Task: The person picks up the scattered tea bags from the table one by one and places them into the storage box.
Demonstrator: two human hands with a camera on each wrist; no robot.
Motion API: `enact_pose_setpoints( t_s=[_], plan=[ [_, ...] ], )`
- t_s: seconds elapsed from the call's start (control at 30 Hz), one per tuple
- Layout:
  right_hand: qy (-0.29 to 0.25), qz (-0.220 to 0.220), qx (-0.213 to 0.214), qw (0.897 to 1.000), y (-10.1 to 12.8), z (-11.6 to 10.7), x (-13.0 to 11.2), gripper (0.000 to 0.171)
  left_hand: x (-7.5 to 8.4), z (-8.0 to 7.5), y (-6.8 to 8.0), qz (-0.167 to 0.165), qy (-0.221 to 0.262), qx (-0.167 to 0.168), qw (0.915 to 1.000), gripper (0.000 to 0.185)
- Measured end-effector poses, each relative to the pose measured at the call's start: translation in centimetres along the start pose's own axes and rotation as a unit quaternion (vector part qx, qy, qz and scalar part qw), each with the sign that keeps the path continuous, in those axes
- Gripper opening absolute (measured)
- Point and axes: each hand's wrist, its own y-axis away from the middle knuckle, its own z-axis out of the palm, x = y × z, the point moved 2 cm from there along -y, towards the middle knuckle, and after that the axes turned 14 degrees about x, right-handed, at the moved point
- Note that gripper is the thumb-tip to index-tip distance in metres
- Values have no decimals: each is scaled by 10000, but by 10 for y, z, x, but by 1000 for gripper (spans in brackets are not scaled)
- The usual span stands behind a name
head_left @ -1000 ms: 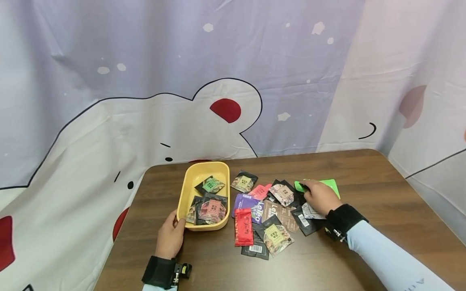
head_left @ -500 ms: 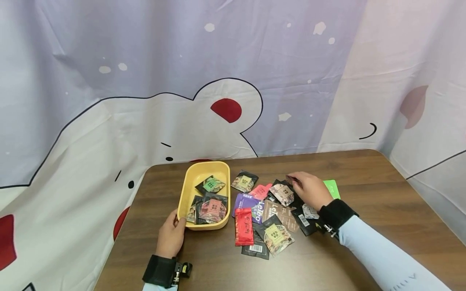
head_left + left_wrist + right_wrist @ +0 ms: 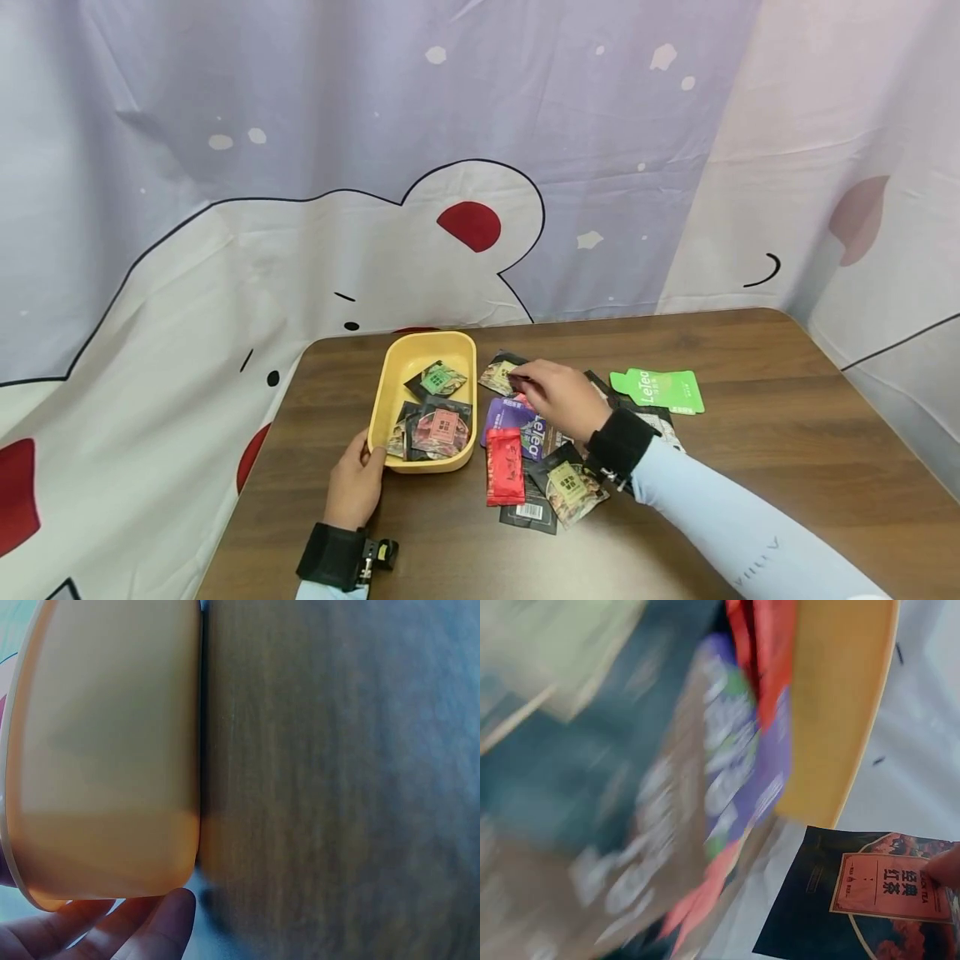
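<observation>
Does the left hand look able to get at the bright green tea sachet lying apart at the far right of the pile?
Probably not as things stand: the left hand grips the yellow oval tray, and the right arm crosses between it and the green sachet.

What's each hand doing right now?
Left hand: holds the near end of the yellow tray.
Right hand: pinches a dark tea packet with a red label.

a dark wooden table (image 3: 787, 467) stands against a lilac curtain (image 3: 300, 125) printed with a white cartoon bear.
</observation>
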Motion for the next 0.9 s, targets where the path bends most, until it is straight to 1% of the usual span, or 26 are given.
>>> enact_pose_setpoints(
  t_s=[0.2, 0.43, 0.53, 0.7, 0.9],
  plan=[
    [-298, -254, -136, 9991, -11, 17, -32, 25, 1, -1, 1, 93, 36, 71, 9999, 54],
    [-642, -543, -81, 9964, -22, 28, -63, 23, 1, 0, 1, 168, 54, 96, 9998, 52],
    [-739, -631, -127, 9952, -24, 35, -75, 24, 1, 1, 1, 210, 59, 114, 9997, 52],
    [-929, -669, -324, 9929, -26, 47, -94, 26, 1, 0, 0, 214, 38, 120, 9997, 52],
    [-1082, -727, -512, 9901, -24, 63, -107, 26, 0, -1, 1, 314, -21, 160, 9994, 51]
  ],
)
